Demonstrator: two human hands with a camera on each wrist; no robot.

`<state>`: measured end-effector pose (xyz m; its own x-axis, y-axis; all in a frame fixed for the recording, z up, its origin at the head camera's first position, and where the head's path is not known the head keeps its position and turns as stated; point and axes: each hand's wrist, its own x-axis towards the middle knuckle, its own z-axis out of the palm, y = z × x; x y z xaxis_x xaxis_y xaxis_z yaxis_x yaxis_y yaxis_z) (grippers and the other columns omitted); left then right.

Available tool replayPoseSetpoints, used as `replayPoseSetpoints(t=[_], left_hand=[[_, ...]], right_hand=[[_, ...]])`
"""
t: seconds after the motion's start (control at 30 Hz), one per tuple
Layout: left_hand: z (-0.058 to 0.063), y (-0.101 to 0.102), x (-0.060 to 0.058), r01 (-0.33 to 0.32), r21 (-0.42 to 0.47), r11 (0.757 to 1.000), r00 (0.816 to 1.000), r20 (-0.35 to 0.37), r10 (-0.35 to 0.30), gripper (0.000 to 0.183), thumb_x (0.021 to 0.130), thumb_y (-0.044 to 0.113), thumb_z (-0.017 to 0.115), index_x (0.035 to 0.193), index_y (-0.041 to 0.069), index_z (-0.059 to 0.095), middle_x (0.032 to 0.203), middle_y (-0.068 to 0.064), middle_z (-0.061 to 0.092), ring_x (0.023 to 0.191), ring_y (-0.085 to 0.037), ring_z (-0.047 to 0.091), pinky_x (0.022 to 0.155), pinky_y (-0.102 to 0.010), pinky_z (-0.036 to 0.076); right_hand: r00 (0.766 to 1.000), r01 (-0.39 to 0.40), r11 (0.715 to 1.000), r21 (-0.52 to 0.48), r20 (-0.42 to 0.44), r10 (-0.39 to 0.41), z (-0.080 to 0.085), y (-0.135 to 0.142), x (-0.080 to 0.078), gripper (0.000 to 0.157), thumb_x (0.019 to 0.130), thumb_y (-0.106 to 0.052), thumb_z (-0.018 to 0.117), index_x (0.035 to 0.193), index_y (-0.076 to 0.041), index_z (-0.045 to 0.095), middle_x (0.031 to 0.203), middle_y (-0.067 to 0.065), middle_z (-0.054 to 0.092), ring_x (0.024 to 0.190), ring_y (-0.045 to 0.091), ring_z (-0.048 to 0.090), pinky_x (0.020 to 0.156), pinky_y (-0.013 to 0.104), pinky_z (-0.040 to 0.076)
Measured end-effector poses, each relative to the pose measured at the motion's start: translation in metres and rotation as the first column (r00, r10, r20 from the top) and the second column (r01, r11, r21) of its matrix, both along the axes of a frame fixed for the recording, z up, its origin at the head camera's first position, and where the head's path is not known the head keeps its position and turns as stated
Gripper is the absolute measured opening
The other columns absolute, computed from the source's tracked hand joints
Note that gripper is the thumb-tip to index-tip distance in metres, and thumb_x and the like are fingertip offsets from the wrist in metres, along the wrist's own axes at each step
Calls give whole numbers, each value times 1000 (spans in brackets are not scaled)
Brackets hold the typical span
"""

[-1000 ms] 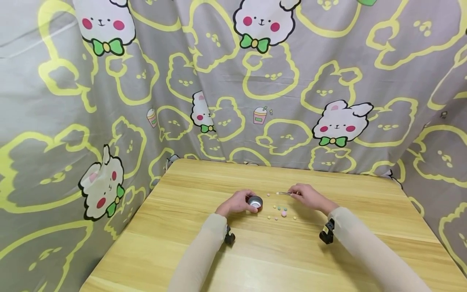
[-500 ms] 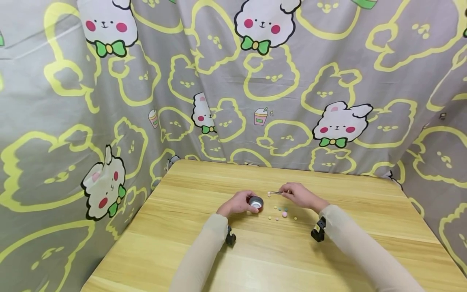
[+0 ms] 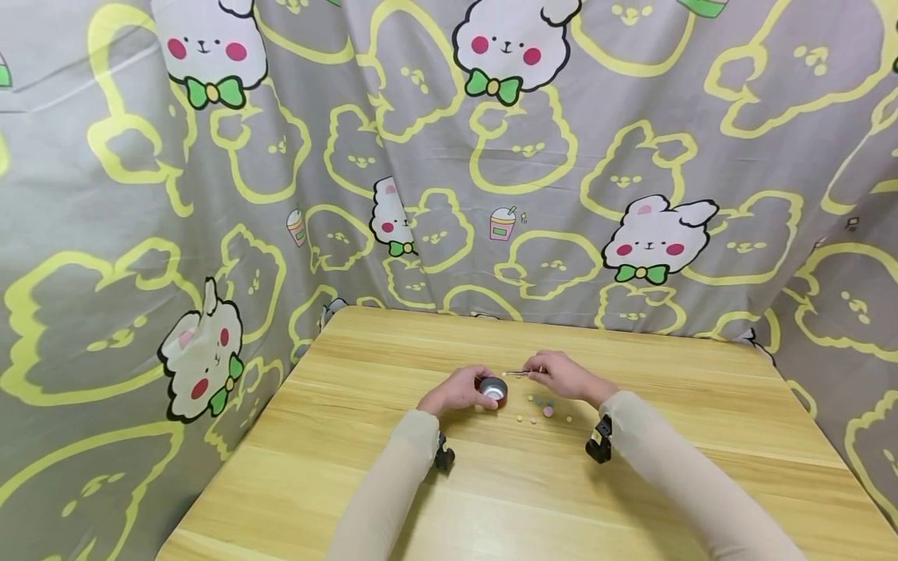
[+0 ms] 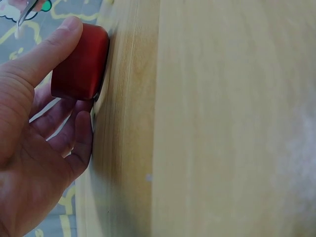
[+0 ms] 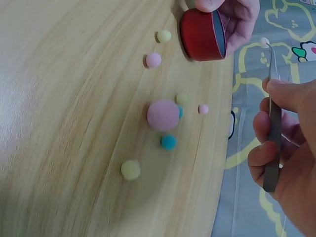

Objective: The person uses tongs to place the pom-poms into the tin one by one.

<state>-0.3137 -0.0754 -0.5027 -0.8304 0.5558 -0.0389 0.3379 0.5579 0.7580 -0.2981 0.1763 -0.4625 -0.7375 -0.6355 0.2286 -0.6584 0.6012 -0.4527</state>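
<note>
From where I stand, the pale ball (image 5: 264,42) sits at the tips of the tweezers (image 5: 273,143), clear of the table (image 3: 449,499) and just off the mouth of the red tin (image 3: 493,392). Seen from the person's head, it lies at about one o'clock from the tin: near, but not over the dark rim. That short offset is the relation that matters. The tweezers' long axis runs nearly nine to three, tips toward nine.

At their three o'clock end the right hand (image 3: 564,375) grasps them, thumb on one side, curled fingers on the other; from it the tin lies a touch below nine o'clock. The left hand (image 3: 463,388) is nearer the tin, wrapped around it from the nine o'clock side with its thumb on the wall. The tin's mouth faces up; whether its base sits quite flat I can't tell.

Farther out, loose balls spread from the tin's two o'clock to between four and five: the big pink ball (image 5: 163,114) past three, a blue ball (image 5: 168,142) beside it with another partly hidden behind the pink, and a yellow ball (image 5: 131,170) farthest out. Beyond the table's twelve o'clock edge hangs a grey curtain (image 3: 435,164) printed with rabbits.
</note>
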Motion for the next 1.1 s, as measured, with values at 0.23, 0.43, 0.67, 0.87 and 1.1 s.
replayPoseSetpoints(t=[0.23, 0.43, 0.67, 0.87, 1.1], left_hand=[[-2, 0, -2, -2, 8, 1000, 1000, 21, 2, 47, 73, 21, 83, 113, 10, 61, 101, 5, 61, 92, -10, 56, 85, -27, 43], [-2, 0, -2, 6, -2, 1000, 1000, 8, -6, 45, 73, 22, 83, 111, 11, 61, 100, 5, 61, 91, -10, 55, 84, -27, 43], [1, 0, -2, 5, 2, 1000, 1000, 10, -5, 46, 72, 21, 83, 111, 10, 61, 100, 4, 61, 90, -10, 55, 83, -27, 43], [0, 0, -2, 3, 5, 1000, 1000, 17, -3, 45, 74, 20, 82, 112, 10, 61, 101, 3, 61, 91, -11, 56, 84, -27, 43], [-2, 0, -2, -2, -4, 1000, 1000, 17, 2, 45, 74, 21, 82, 112, 11, 61, 101, 5, 60, 91, -10, 55, 84, -26, 43]], right_hand=[[1000, -27, 999, 32, 8, 26, -2, -10, -2, 14, 93, -9, 58, 102, -5, 68, 88, 0, 60, 75, 10, 53, 66, 29, 45], [999, -40, 998, 45, 13, 39, -5, -18, -1, 13, 93, -8, 59, 101, -6, 68, 89, 0, 60, 75, 9, 53, 67, 29, 46], [999, -26, 998, 58, 47, 23, -8, -20, -1, 12, 93, -7, 59, 100, -6, 68, 87, -1, 59, 73, 7, 52, 64, 27, 45], [998, -21, 998, 60, 68, 17, -9, -21, -1, 12, 93, -7, 58, 100, -6, 68, 88, -1, 59, 73, 8, 52, 65, 27, 45], [995, 9, 998, 63, 99, -15, -12, -22, -3, 12, 93, -7, 59, 101, -5, 68, 88, -1, 60, 76, 9, 53, 67, 28, 45]])
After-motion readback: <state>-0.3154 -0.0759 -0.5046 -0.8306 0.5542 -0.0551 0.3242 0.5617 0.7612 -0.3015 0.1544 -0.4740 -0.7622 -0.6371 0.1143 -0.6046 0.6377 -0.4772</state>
